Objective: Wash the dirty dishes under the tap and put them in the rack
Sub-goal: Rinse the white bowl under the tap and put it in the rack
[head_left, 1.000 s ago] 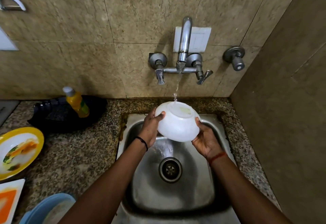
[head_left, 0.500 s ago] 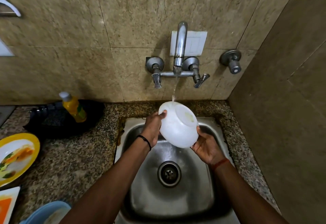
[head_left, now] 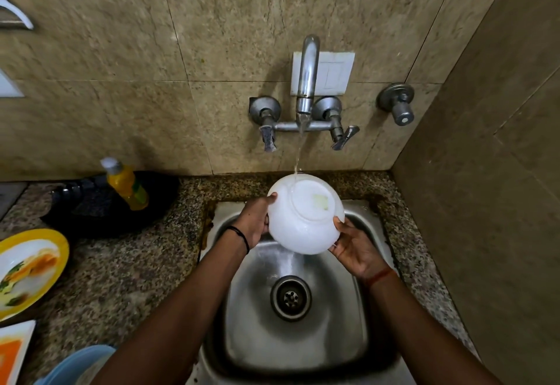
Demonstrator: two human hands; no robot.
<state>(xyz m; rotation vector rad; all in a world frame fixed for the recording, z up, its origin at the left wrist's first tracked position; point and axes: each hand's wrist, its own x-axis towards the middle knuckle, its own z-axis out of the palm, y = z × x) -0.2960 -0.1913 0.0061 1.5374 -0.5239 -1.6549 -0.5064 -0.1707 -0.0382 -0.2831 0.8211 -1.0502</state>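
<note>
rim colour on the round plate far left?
Yellow rim, white centre with food residue; head view, the only one.

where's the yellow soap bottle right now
In the head view, the yellow soap bottle stands on the counter left of the sink, on a black tray against the wall.

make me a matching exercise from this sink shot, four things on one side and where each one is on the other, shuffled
Things:
1. white bowl
2. yellow bottle
3. yellow-rimmed plate
4. drain

Places:
A. at the bottom of the sink
B. far left on the counter
C. held in both hands under the running tap
D. standing by the wall, left of the sink

Pairs: 1-C, 2-D, 3-B, 4-A
</note>
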